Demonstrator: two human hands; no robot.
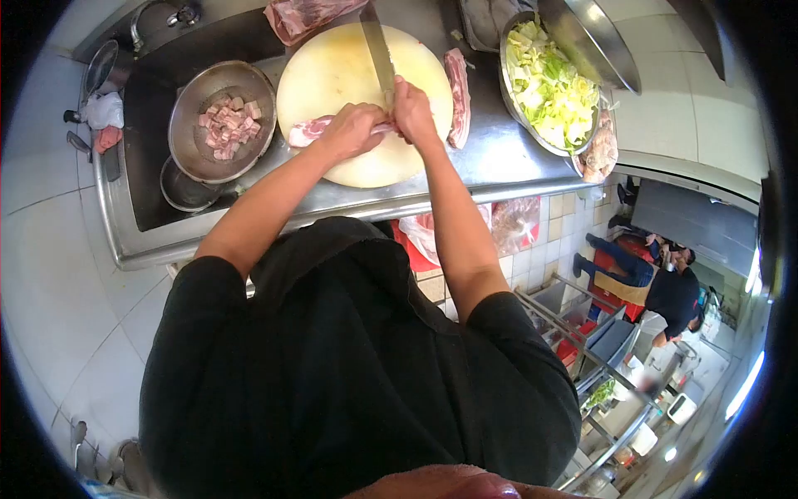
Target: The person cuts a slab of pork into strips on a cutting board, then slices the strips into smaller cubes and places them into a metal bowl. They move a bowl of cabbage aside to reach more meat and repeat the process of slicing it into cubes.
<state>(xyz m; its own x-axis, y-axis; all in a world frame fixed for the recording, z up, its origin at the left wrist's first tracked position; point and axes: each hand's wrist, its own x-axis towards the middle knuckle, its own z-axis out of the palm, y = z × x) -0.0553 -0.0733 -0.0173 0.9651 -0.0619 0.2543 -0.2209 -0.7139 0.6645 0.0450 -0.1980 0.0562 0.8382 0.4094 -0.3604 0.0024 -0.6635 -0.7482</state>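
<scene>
A round cutting board (pixel 332 71) lies on the metal counter. On it, my left hand (pixel 356 131) is closed over a strip of raw meat (pixel 309 131), whose left end sticks out past the fingers. My right hand (pixel 413 112) is wrapped round the handle of a large knife (pixel 378 54), its blade pointing away from me over the board. Both hands are close together, and the meat's right end is at my right hand. Another meat strip (pixel 457 96) lies along the board's right edge, and a larger piece (pixel 307 15) is behind the board.
Left, a metal bowl (pixel 184 125) of cubed meat (pixel 229 125) rests over the sink (pixel 154 179). Right, a large bowl (pixel 509 87) holds chopped greens (pixel 553 87), with more meat (pixel 600 154) beside it. Another person (pixel 672 295) is at the far right, beyond metal racks (pixel 611 333).
</scene>
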